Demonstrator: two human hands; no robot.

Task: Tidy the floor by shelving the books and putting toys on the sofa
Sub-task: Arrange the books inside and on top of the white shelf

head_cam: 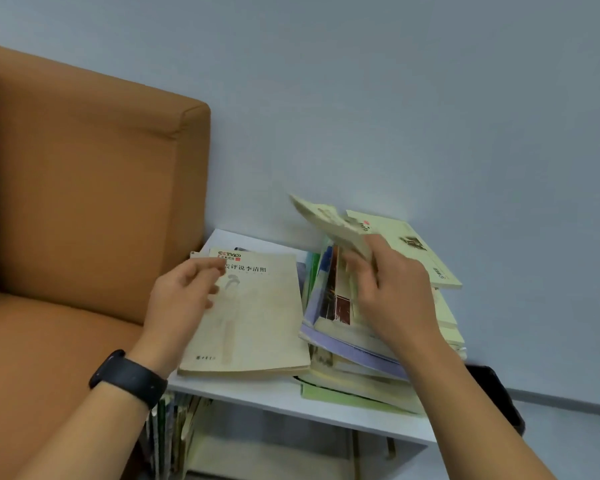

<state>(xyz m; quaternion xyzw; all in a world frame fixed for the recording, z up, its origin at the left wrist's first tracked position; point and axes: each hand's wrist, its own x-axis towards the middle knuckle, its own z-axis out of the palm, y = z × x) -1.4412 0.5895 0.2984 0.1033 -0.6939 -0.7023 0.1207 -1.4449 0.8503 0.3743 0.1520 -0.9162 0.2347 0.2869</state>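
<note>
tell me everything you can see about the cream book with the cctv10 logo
The cream book is a thin paperback with a pale, slightly yellowed cover, a red logo at its top left, a line of dark Chinese characters and a faint robed figure. It lies flat and closed, face up, on the white shelf top beside the messy book pile. The left hand hovers over its left edge; contact is unclear.

- Sofa (84,188): smooth tan leather-like cover, faint sheen.
- Shelf (274,398) beside the sofa: smooth white board, matt.
- Beige book (253,317) on the shelf: matt paper cover, soft and slightly worn.
- Wristband (129,377): matt black, rubbery-looking.
</note>
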